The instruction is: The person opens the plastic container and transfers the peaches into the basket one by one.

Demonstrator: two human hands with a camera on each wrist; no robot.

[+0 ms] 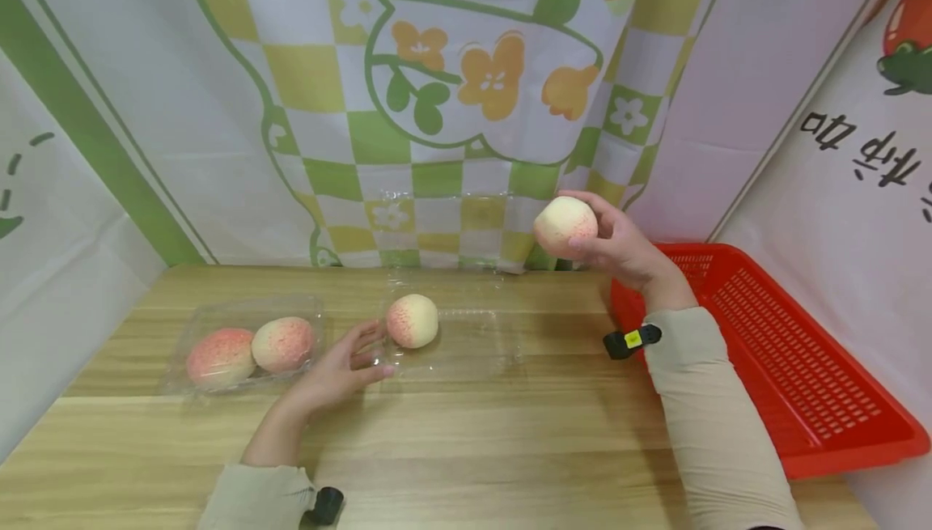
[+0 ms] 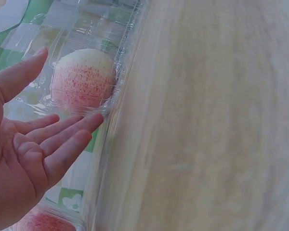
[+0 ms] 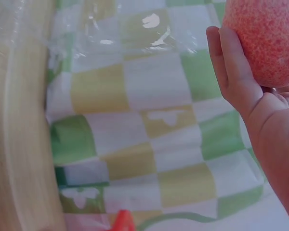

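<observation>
My right hand [image 1: 615, 243] grips a pale pink-and-cream peach [image 1: 565, 226] in the air, right of the clear plastic box; in the right wrist view the peach [image 3: 267, 41] shows its red side against the fingers. The lidded clear box [image 1: 473, 344] stands open on the table with its lid [image 1: 451, 226] raised at the back. One peach [image 1: 413, 321] sits in its left part. My left hand [image 1: 338, 372] is at the box's left end, fingers spread and fairly straight. In the left wrist view its fingertips [image 2: 94, 120] are right at the box's edge by that peach.
At the left lies another clear plastic box [image 1: 247, 307] with two peaches [image 1: 222, 358] inside, its lid over them. A red perforated basket [image 1: 786, 352] stands at the right. A patterned curtain [image 1: 306, 109] hangs behind the wooden table [image 1: 466, 449].
</observation>
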